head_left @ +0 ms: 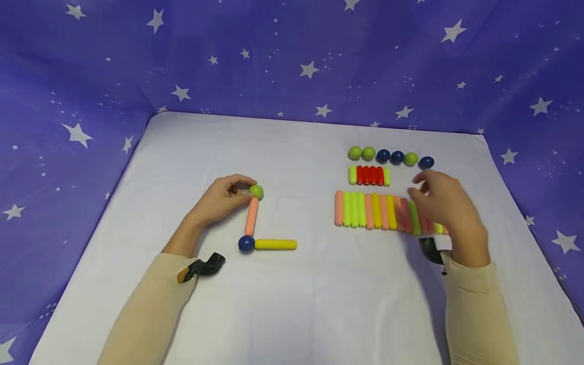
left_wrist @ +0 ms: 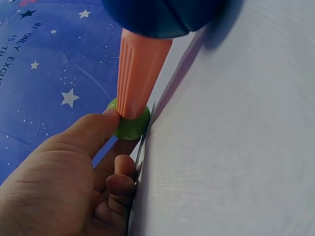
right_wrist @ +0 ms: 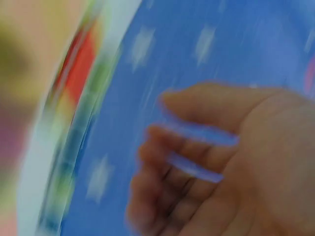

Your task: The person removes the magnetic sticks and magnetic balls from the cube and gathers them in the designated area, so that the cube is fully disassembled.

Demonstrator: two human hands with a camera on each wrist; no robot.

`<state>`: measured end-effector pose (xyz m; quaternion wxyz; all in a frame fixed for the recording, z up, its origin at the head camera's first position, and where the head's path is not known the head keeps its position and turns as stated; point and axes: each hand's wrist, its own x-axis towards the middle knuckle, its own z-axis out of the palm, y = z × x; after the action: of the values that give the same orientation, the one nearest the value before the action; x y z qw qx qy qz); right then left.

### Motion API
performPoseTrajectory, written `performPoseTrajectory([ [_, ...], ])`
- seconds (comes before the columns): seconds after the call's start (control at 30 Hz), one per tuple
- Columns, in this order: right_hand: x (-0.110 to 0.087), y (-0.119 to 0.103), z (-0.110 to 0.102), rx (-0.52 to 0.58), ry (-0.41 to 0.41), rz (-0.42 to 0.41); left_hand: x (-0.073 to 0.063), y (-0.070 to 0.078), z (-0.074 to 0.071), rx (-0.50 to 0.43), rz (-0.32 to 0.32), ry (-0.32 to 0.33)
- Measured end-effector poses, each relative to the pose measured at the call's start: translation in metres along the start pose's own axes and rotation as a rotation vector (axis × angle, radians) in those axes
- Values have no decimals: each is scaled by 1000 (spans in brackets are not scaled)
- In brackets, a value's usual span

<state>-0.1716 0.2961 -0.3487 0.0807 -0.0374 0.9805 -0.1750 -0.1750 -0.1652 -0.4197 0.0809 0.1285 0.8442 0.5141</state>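
My left hand (head_left: 225,199) pinches a green ball (head_left: 256,191) between thumb and fingers. A pink ribbed stick (head_left: 251,217) runs from that ball to a dark blue ball (head_left: 247,244), and a yellow stick (head_left: 276,245) extends rightward from the blue one. Seen from the left wrist, the pink stick (left_wrist: 140,73) meets the green ball (left_wrist: 132,127) at the thumb tip. Above the right end of a row of long sticks (head_left: 369,211) hovers my right hand (head_left: 444,200), holding nothing, its fingers loosely bent. The right wrist view is blurred.
Beyond the long sticks lie short red sticks (head_left: 370,175) flanked by yellow-green ones. Farther back, a line of green and blue balls (head_left: 397,157) spans the right side. Starry blue cloth (head_left: 292,61) rises behind the white table (head_left: 301,314).
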Motion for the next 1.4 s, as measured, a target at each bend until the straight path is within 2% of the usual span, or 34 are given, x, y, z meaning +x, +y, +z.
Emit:
performPoseTrajectory([
  [0.07,-6,-45,19,31,1,-244,2,2,2,1,10,-10],
  [0.17,-14,-104,59,34,-102,-623,5,4,4,1,23,-16],
  [0.2,-17,-120,72,21,-148,-727,6,4,4,0,25,-16],
  [0.27,-20,-146,97,-30,-215,-871,7,5,6,-5,32,-16],
  [0.37,-21,-168,124,-137,-196,-983,8,4,7,-4,34,-23],
  [0.53,-23,-174,142,-187,-119,-990,8,2,9,1,37,-48],
  [0.7,-26,-170,140,-185,-138,-946,9,1,8,6,47,-38],
  [0.8,-26,-158,132,-140,-176,-870,10,0,8,4,46,-38],
  [0.9,-23,-135,117,-35,-184,-754,12,-4,11,-3,44,-39],
  [1.03,-15,-84,92,108,-94,-581,17,-21,15,-8,35,-25],
  [1.1,-12,-54,78,156,-18,-464,19,-30,15,-4,27,-12],
  [1.23,-12,7,47,176,150,-130,18,-39,11,18,24,4],
  [1.33,-13,50,28,168,241,130,15,-39,8,20,31,12],
  [1.4,-14,75,20,168,262,266,12,-33,6,19,30,15],
])
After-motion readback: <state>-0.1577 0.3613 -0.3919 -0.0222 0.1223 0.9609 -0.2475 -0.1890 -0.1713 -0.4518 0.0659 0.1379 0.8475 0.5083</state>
